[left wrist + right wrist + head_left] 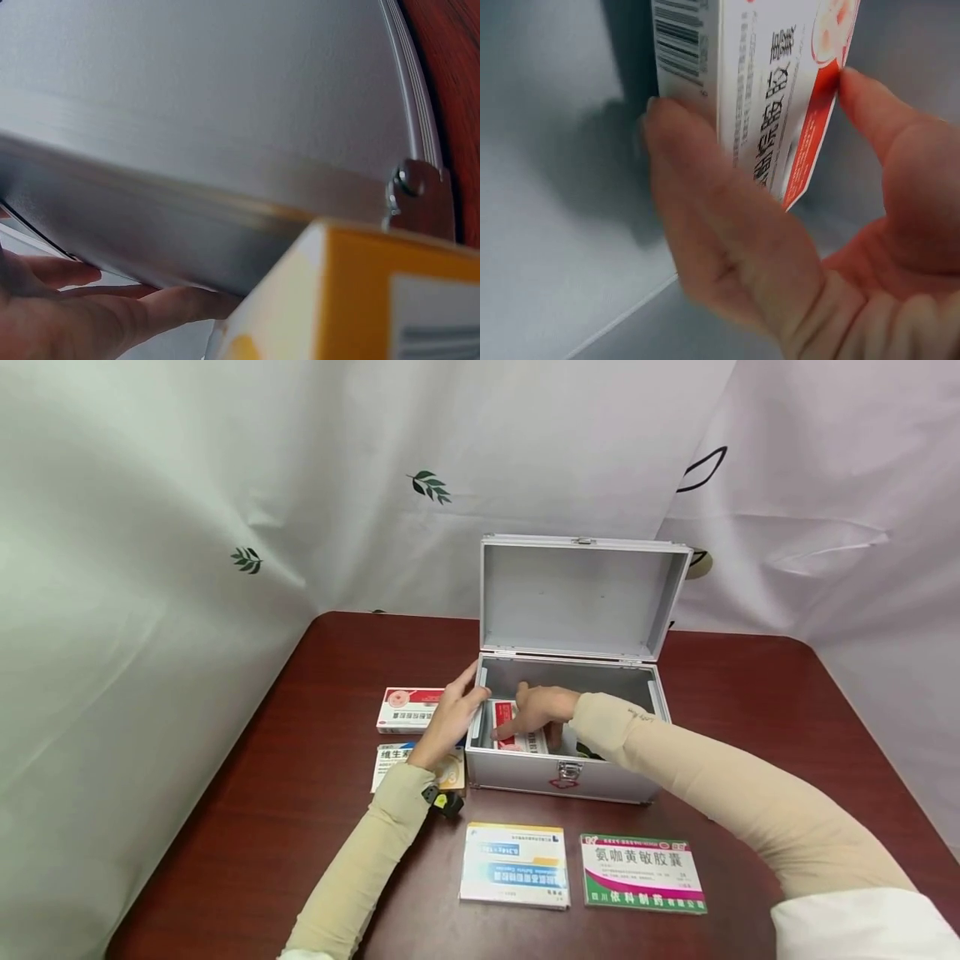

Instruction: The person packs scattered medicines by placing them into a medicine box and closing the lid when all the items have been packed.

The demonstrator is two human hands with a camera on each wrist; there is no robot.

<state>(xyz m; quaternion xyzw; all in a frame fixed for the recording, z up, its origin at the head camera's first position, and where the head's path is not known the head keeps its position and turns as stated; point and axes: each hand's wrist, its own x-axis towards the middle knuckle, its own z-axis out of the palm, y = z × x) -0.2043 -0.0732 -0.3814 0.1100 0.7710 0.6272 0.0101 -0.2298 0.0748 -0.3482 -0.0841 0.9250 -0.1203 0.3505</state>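
Inside the lidded silver metal case [517, 775], my right hand [542, 708] pinches a red-and-white medicine box [528, 742]. The right wrist view shows the thumb on one edge of this medicine box [780, 97] and the fingers against its barcode side. At the case's left side, my left hand [450, 718] holds the wall, its thumb over the rim and its fingers outside. Close to that wrist lies a white-and-yellow vitamin box [452, 774], its orange side [360, 292] near the left wrist camera. The case's lid [573, 597] stands raised.
Another red-and-white box [405, 710] lies left of the case, behind the vitamin box. In front are a white-and-blue box [513, 866] and a green-and-pink box [642, 873]. White curtains [337, 485] hang around the dark red table [262, 827].
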